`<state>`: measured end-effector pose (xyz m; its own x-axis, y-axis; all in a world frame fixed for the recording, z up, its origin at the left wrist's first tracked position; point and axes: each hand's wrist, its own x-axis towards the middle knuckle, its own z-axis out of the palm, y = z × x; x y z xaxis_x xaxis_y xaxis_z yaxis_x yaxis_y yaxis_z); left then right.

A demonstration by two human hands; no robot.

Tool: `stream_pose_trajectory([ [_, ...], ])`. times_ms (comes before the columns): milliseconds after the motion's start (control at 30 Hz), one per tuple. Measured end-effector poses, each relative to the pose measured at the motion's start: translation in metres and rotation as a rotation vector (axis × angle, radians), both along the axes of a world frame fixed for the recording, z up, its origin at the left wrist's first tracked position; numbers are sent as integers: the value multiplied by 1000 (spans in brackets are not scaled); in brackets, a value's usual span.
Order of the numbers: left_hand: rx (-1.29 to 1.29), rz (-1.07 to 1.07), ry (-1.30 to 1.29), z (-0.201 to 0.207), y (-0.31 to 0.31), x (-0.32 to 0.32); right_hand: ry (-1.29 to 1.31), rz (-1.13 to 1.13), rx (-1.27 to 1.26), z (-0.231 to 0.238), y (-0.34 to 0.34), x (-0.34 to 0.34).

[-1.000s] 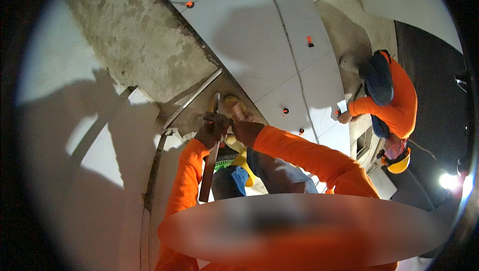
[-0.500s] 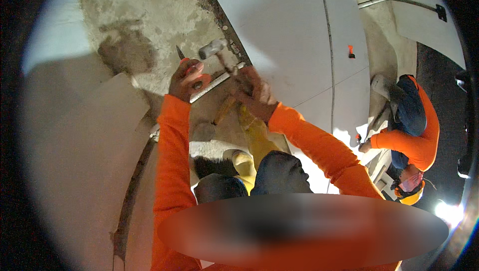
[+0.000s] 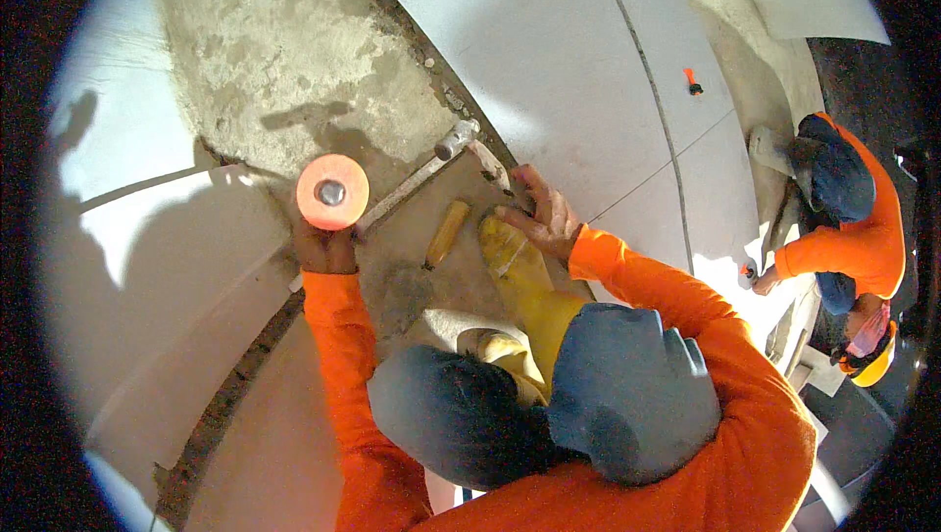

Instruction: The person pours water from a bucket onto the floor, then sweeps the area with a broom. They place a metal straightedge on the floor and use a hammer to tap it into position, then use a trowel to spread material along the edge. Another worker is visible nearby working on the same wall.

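My left hand (image 3: 328,250) is closed around a chisel with a round orange hand guard (image 3: 312,191). I see it nearly end-on, its grey metal end in the middle of the disc and its point hidden. My right hand (image 3: 551,218) grips the handle of a hammer (image 3: 456,140), whose grey metal head points left, between the chisel and the pale panel. Below the hammer, a yellow stick-like piece (image 3: 448,234) with a dark end lies on the grey ground. A pale narrow strip (image 3: 404,194) crosses behind the hammer head.
My yellow boot (image 3: 520,272) stands beside the yellow piece. Large pale panels (image 3: 549,52) lie right and left of a rough concrete strip (image 3: 284,32). Small orange-topped pieces (image 3: 692,81) stand in the panel. At right, a co-worker (image 3: 863,209) in orange and a yellow helmet crouches.
My hands have moved apart, the right one slightly right and down with the hammer. The chisel has turned from side-on to nearly end-on. The view has shifted a little.
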<state>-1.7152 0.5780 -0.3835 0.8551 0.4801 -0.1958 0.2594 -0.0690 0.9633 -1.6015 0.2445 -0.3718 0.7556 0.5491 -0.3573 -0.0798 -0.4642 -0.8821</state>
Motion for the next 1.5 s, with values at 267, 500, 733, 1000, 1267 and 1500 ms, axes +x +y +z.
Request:
stream_pose_trajectory([
  [267, -128, 94, -145, -77, 26, -14, -66, 98, 2, -1, -15, 2],
  [500, -239, 198, -146, -17, -18, -9, -970, 389, -144, 28, 1, -4],
  [733, -92, 101, -352, -22, -19, 6, -497, 349, -52, 31, 37, 18],
  [1000, 140, -9, -317, -39, -22, -2, -458, 222, 67, 22, 29, 0],
  [1267, -244, -108, -424, -92, -34, 4, -548, 331, -10, 38, 27, -8],
  [1500, -18, 106, -209, -88, -59, -3, -724, 343, 161, 87, 35, -7],
])
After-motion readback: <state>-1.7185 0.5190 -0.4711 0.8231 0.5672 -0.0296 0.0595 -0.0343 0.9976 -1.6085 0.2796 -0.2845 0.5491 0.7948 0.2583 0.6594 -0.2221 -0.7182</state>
